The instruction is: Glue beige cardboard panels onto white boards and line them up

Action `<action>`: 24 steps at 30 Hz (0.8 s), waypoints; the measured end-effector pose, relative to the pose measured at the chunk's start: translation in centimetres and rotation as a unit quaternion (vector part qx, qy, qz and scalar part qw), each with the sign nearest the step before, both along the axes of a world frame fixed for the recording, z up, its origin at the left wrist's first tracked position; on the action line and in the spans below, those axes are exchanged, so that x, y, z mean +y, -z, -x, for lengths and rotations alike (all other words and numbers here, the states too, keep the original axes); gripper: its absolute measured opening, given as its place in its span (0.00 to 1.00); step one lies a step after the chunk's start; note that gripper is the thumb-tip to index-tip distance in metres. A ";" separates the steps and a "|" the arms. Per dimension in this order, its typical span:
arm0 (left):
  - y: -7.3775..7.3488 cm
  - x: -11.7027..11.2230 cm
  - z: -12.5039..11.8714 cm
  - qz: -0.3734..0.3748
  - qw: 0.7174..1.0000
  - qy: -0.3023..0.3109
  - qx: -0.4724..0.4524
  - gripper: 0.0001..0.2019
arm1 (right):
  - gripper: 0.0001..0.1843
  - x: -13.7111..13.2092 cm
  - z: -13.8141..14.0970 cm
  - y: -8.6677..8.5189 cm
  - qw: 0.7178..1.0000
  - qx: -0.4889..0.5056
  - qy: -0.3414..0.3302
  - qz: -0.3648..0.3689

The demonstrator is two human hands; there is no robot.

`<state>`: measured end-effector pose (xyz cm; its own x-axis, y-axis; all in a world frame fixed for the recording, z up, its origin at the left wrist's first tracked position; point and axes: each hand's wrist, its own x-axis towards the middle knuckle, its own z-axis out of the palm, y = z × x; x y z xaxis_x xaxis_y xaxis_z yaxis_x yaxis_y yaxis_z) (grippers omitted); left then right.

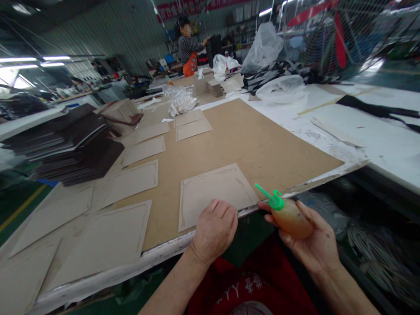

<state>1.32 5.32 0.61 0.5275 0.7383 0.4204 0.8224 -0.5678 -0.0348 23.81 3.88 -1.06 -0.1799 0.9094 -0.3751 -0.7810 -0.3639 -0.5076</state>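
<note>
My left hand (215,227) rests knuckles-up on the near edge of a square grey card sheet (213,190) that lies on the brown board (262,144); its fingers are curled under at the table edge, and what they grip is hidden. A line of glue runs around the sheet's border. My right hand (308,238) holds a soft amber glue bottle (290,216) with a green nozzle (269,197) pointing up and left, just off the sheet's right corner.
Several more grey card sheets (131,181) lie across the board to the left and behind. A stack of dark boards (65,146) sits at far left. Plastic bags (262,48) and black pieces fill the back right. Another person (188,48) stands far back.
</note>
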 end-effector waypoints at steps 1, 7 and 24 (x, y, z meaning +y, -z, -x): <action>0.0 -0.1 0.0 0.020 0.999 -0.011 -0.027 0.07 | 0.22 0.1 0.0 0.0 1.000 0.009 -0.008 -0.007; -0.2 -0.2 -0.2 0.083 0.990 -0.060 -0.100 0.10 | 0.22 0.6 -0.1 -0.2 0.998 0.033 -0.030 -0.040; -0.8 0.6 -1.4 0.018 0.997 -0.052 0.049 0.10 | 0.20 1.0 0.0 0.8 0.998 0.041 -0.028 -0.039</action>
